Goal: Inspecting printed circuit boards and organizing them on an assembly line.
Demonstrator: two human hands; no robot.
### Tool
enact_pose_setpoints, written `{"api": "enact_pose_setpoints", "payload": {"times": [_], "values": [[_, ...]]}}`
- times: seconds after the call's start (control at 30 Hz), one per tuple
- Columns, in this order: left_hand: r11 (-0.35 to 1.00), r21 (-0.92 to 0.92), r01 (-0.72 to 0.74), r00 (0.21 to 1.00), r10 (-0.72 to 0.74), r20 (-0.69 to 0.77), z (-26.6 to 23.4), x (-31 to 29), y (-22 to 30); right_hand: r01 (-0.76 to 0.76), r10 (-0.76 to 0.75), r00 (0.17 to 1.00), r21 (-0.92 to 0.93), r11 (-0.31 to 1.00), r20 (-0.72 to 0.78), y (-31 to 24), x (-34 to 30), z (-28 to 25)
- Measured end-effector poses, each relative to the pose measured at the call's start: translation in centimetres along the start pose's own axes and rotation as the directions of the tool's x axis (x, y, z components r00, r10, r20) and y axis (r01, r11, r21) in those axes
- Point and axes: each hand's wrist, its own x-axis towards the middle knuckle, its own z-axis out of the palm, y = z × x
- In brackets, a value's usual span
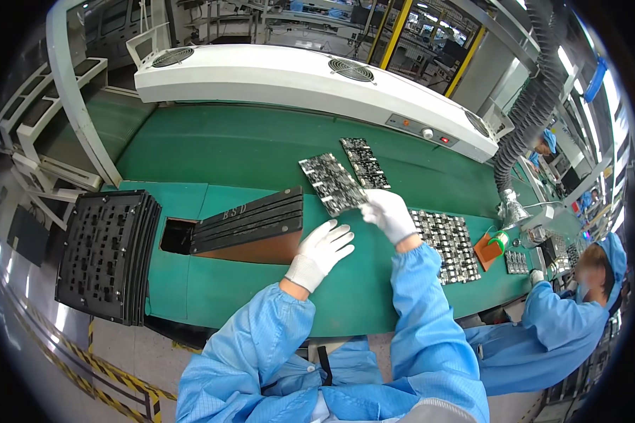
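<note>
Circuit panel (334,185), dark, flat and densely patterned, is gripped at its near end by the white-gloved right hand (389,215) and held tilted above the green bench (247,282). Left hand (322,252), also gloved, is spread open and empty just beside it, above the bench's near edge. Stacked black slotted trays (250,217) are set over a cut-out near the left end; perforated black trays (107,254) lean off the left corner. A second panel (365,162) lies on the green conveyor belt (233,144) beyond. A white fan housing (303,81) spans the far edge.
</note>
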Motion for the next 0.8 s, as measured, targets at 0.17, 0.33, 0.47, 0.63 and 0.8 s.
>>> {"api": "enact_pose_setpoints", "payload": {"times": [0.17, 0.33, 0.47, 0.63, 0.8], "values": [[0.989, 0.113, -0.093, 0.964, 0.061, 0.261, -1.3, 0.1, -0.2, -0.027, 0.028, 1.0, 0.143, 0.989, -0.01, 2.8, 7.2, 4.1], [0.996, -0.081, 0.045, 0.998, -0.047, -0.031, 0.2, 0.4, 0.0, -0.062, 0.063, 0.998, 0.055, 0.997, -0.009, 4.0, 6.9, 6.0], [1.0, 0.02, 0.023, 1.0, -0.024, 0.017, 0.3, -0.1, 0.2, -0.028, 0.048, 0.989, -0.141, 0.99, 0.142, 3.7, 2.6, 5.7], [1.0, 0.015, 0.026, 0.999, -0.026, -0.023, 0.5, 0.1, -0.1, 0.254, -0.165, 0.964, -0.537, 0.804, 0.209, 3.9, -2.7, 5.9], [1.0, 0.02, 0.018, 0.998, -0.017, -0.055, 0.7, 0.0, 0.0, 0.199, -0.167, 0.979, -0.393, 0.898, 0.115, 4.1, -4.2, 6.5]]}}
